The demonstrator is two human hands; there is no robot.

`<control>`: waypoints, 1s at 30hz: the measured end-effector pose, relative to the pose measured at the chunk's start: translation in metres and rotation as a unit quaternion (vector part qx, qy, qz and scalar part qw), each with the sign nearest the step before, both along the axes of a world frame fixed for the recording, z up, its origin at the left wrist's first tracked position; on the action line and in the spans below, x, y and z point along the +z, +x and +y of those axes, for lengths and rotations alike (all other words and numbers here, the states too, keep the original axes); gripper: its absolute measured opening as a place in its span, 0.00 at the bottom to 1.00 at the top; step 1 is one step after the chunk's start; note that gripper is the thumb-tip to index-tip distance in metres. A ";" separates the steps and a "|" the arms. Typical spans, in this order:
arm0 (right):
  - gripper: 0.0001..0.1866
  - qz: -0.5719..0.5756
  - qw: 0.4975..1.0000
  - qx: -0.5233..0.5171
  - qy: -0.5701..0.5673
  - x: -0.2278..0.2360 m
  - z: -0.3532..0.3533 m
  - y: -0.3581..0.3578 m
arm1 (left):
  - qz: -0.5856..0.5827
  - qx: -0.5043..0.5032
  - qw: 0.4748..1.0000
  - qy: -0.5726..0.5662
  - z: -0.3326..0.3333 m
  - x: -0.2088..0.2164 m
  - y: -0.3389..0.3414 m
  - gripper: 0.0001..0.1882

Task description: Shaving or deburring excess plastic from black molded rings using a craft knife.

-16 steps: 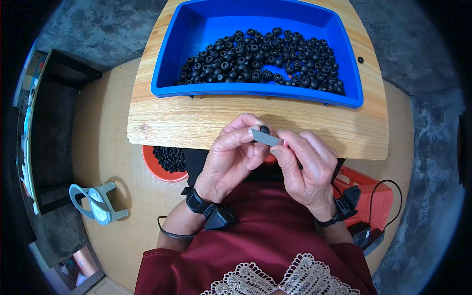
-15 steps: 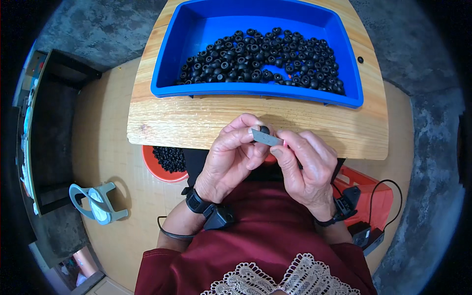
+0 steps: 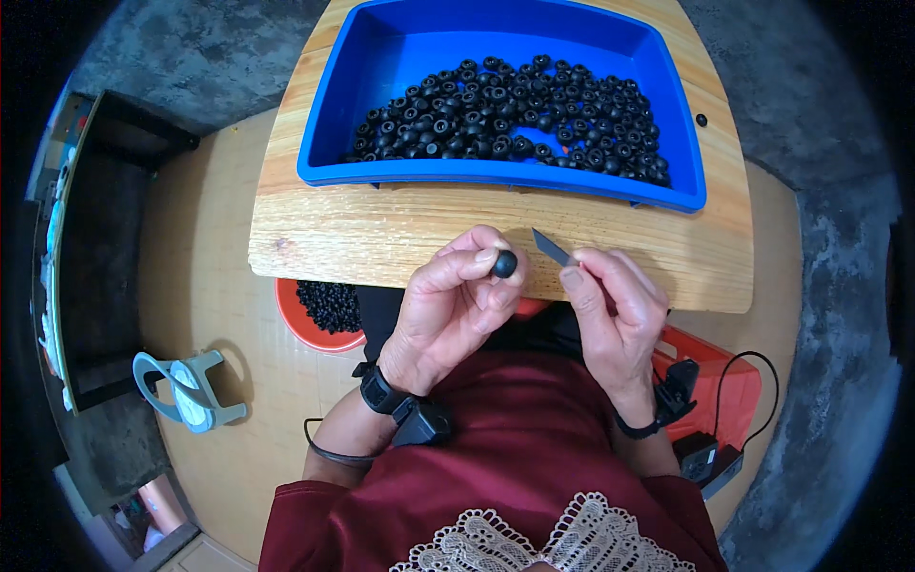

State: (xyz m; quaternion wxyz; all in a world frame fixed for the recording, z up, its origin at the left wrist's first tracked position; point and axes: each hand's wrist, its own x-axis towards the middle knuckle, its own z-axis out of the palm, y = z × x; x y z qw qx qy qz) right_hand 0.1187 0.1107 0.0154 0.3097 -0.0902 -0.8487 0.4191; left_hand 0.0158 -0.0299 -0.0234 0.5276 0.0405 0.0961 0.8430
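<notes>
A small round black rubber part (image 3: 505,264) is pinched between the thumb and fingers of my left hand (image 3: 452,296), over the table's near edge. My right hand (image 3: 621,310), to the right, grips a flat grey knife blade (image 3: 551,248) by its lower end. The blade's pointed tip slants up and left, apart from the black part. Beyond both hands, a blue tray (image 3: 496,172) holds a heap of similar black parts (image 3: 457,114), many showing a hollow ring-shaped opening.
The tray stands on a wooden table (image 3: 362,224); one loose black part (image 3: 701,120) lies right of it. Below the table's left side is a red basin (image 3: 286,310) of small black pieces. A grey-blue stool (image 3: 195,391) stands at left, a red crate (image 3: 734,391) at right.
My right hand has drawn the blade away from the black part, to the right, and its tip now points upward. My left hand keeps its pinch, with the part showing more fully.
</notes>
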 end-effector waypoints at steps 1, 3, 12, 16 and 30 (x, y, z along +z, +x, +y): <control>0.05 0.003 1.000 0.000 -0.006 0.002 -0.001 0.000 | 0.001 0.001 1.000 -0.001 0.000 0.000 0.000 0.07; 0.06 -0.001 1.000 -0.005 -0.015 0.004 -0.002 0.000 | -0.032 0.010 0.999 0.009 0.001 0.000 0.001 0.07; 0.08 -0.024 0.996 0.034 -0.082 0.022 -0.010 -0.013 | -0.039 0.023 0.997 -0.067 0.002 0.011 0.003 0.05; 0.05 0.000 0.994 0.059 -0.096 0.015 -0.017 -0.023 | 0.002 0.020 0.998 -0.052 0.001 0.008 0.003 0.04; 0.08 -0.171 0.966 0.061 0.186 0.043 0.057 -0.096 | -0.083 0.023 0.991 -0.098 0.005 0.019 -0.006 0.11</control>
